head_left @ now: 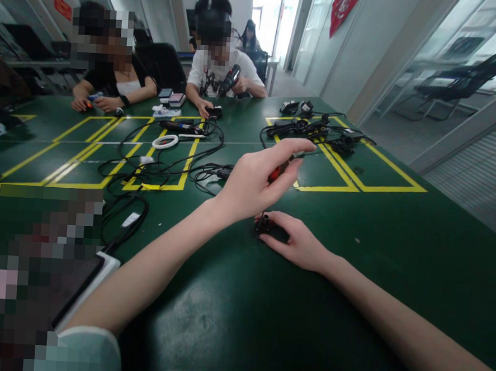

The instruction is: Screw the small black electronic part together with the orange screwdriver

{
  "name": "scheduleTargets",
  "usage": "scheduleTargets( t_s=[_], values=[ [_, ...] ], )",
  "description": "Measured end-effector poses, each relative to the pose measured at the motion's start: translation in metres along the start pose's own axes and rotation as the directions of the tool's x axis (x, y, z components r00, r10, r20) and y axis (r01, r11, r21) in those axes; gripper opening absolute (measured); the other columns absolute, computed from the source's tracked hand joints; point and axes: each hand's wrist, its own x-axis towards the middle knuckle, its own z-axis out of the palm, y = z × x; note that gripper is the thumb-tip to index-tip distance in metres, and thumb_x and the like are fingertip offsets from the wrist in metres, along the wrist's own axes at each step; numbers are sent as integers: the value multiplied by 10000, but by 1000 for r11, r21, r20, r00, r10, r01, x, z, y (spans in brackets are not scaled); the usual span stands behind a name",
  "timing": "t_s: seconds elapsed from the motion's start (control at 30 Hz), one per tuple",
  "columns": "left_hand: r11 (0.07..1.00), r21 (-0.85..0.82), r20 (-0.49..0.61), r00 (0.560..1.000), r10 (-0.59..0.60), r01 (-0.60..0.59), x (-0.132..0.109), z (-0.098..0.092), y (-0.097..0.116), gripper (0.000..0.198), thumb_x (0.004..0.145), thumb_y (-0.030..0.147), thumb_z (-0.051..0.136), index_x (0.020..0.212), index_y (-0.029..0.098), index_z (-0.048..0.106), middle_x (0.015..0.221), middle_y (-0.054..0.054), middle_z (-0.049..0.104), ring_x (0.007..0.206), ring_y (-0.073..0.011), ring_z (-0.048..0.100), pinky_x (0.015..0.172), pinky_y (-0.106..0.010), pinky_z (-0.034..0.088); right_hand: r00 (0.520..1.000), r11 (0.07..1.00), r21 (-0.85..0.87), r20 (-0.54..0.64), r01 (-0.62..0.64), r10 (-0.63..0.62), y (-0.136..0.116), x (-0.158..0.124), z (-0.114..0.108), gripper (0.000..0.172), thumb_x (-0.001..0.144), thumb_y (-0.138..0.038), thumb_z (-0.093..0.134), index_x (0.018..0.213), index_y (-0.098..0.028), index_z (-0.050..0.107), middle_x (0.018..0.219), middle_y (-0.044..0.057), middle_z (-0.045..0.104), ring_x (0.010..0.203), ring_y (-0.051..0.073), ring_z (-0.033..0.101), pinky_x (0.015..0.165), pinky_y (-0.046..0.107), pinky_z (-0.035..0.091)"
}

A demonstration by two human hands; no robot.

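My left hand (259, 178) is raised above the table, its thumb and fingers closed around a small red-and-black tool (276, 172). Most of that tool is hidden by the hand; a thin dark shaft seems to run down below it. Lower and to the right, my right hand (301, 242) rests at the tabletop, with thumb and fingers around a small black part (276, 231). A short round black post (265, 220) stands up at the part's left end, just under my left hand.
Black cables (165, 169) and a white tape ring (165, 142) lie left on the green table (232, 307) with yellow taped outlines. More black cables (306, 127) are at the far right. Across sits a person (215, 66) holding a power drill (229, 81); another person (115, 76) sits left.
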Motion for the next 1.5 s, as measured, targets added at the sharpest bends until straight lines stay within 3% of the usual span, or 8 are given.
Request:
scheduleTargets(
  t_s=[0.13,0.3,0.53,0.77,1.03,1.23,1.5],
  values=[
    [997,58,-39,998,50,-47,-1,2,-3,250,1021,273,519,1188,160,668,966,-37,748,702,-82,647,714,-212,496,1000,1000,10,10,-14,14,0,0,-1,225,959,-267,640,1172,-195,633,1148,125,767,1063,266,752,964,442,619],
    [999,18,-62,997,51,-50,-1,0,-4,171,997,295,560,996,165,671,843,-15,714,631,-80,606,658,-224,471,1000,999,18,5,-27,27,-1,1,0,203,956,-274,643,1148,-208,639,1138,119,771,1058,269,754,958,450,621],
    [977,-212,128,992,7,21,3,-17,-4,236,890,188,424,948,173,653,629,21,624,556,-111,567,595,-255,455,1000,1000,21,-3,-12,12,-2,2,0,203,953,-257,634,1148,-204,652,1131,118,778,1041,267,756,945,455,625],
    [976,-195,262,964,-47,101,10,-33,-1,328,904,222,405,1005,138,706,680,-11,696,624,-129,644,620,-244,501,1000,1000,20,-3,-20,20,0,1,1,238,958,-263,642,1187,-200,646,1169,119,772,1075,263,751,970,451,615],
    [973,-186,329,942,-73,140,14,-38,6,384,929,223,403,1083,128,741,768,-26,747,677,-125,684,661,-230,538,1000,1000,24,-8,-16,16,1,1,1,247,945,-254,648,1189,-213,653,1166,106,776,1069,258,754,968,443,617],
    [923,-280,382,913,-145,264,16,-47,8,384,947,217,461,1201,142,740,892,-42,791,733,-122,733,683,-216,588,1000,999,30,8,-19,19,-1,1,0,241,956,-256,641,1193,-215,646,1176,109,773,1083,258,745,977,449,606],
    [781,-428,487,844,-224,454,19,-53,5,255,927,211,559,998,121,786,918,-99,810,837,-188,789,740,-278,646,1000,999,24,0,-23,23,0,1,1,234,958,-263,639,1186,-213,647,1179,112,774,1080,266,747,971,458,608]
  ],
)
